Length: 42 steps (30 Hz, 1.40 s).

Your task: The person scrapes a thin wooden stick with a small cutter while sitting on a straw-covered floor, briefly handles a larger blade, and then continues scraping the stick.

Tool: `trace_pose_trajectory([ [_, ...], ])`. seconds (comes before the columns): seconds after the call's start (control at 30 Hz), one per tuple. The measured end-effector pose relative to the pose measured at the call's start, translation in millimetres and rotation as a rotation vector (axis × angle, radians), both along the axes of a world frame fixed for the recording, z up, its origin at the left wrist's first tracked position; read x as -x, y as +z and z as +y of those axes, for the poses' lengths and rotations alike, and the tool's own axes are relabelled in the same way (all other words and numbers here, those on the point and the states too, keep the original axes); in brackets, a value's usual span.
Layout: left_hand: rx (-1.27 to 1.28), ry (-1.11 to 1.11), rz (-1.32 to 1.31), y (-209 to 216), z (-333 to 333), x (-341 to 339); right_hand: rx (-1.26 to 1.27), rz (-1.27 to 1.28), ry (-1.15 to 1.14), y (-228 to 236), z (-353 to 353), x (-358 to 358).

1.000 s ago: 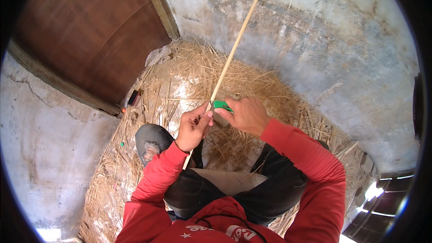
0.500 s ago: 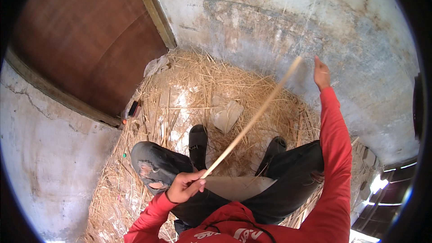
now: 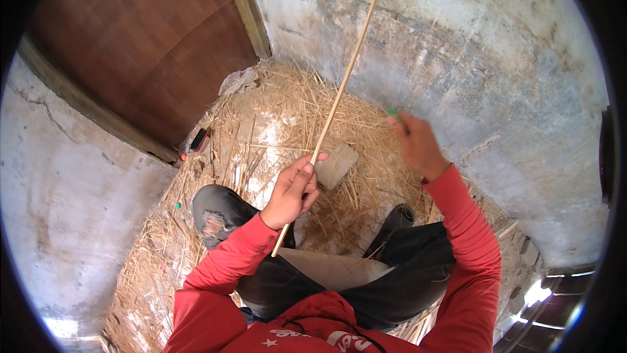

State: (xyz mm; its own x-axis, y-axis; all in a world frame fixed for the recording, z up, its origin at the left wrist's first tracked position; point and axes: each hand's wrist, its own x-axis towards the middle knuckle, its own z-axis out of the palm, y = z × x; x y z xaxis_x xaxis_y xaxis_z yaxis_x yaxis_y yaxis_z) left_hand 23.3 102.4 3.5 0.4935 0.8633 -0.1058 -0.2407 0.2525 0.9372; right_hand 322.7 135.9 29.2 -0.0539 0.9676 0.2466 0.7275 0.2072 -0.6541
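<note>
A long thin pale cane strip (image 3: 339, 95) runs from my lap up toward the wall. My left hand (image 3: 294, 190) grips it near its lower part, fingers wrapped around it. My right hand (image 3: 415, 144) is raised to the right of the strip, apart from it, closed on a small green-handled tool (image 3: 392, 112) whose tip shows above my fingers. I sit on a bed of straw (image 3: 261, 137) in red sleeves and dark trousers. A flat pale board (image 3: 326, 268) lies across my lap.
A grey block (image 3: 336, 165) lies on the straw just past my left hand. A brown wooden door (image 3: 137, 52) stands at the upper left, with a small dark and red object (image 3: 198, 139) at its foot. Rough plastered walls enclose the corner.
The strip has swung from a right lean back to steep. My left hand has risen along it. My right hand has come down from the far upper right toward the strip.
</note>
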Motion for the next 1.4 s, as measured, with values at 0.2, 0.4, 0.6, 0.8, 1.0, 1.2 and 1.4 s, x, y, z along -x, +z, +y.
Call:
trace_pose_trajectory([
  [0.2, -0.007, -0.036, 0.008, -16, -6, -7, 0.078, -0.062, 0.275, 2, -37, 66],
  [0.4, -0.066, -0.055, 0.05, -23, -4, -11, 0.146, -0.038, 0.338, -10, -41, 82],
  [0.6, -0.01, -0.02, 0.057, -29, -8, -6, 0.126, -0.136, 0.325, -25, -43, 91],
  [0.8, -0.013, 0.03, 0.111, -25, -16, -1, 0.1, -0.163, 0.167, -26, -26, 81],
  [1.0, -0.077, -0.216, 0.301, -6, -78, 37, 0.163, -0.001, -0.25, -26, 46, -50],
  [1.2, -0.099, -0.19, 0.292, -14, -77, 34, 0.139, 0.039, -0.161, -28, 27, -37],
  [1.4, -0.051, -0.05, 0.219, -3, -41, 17, 0.189, -0.044, 0.315, -8, -31, 69],
])
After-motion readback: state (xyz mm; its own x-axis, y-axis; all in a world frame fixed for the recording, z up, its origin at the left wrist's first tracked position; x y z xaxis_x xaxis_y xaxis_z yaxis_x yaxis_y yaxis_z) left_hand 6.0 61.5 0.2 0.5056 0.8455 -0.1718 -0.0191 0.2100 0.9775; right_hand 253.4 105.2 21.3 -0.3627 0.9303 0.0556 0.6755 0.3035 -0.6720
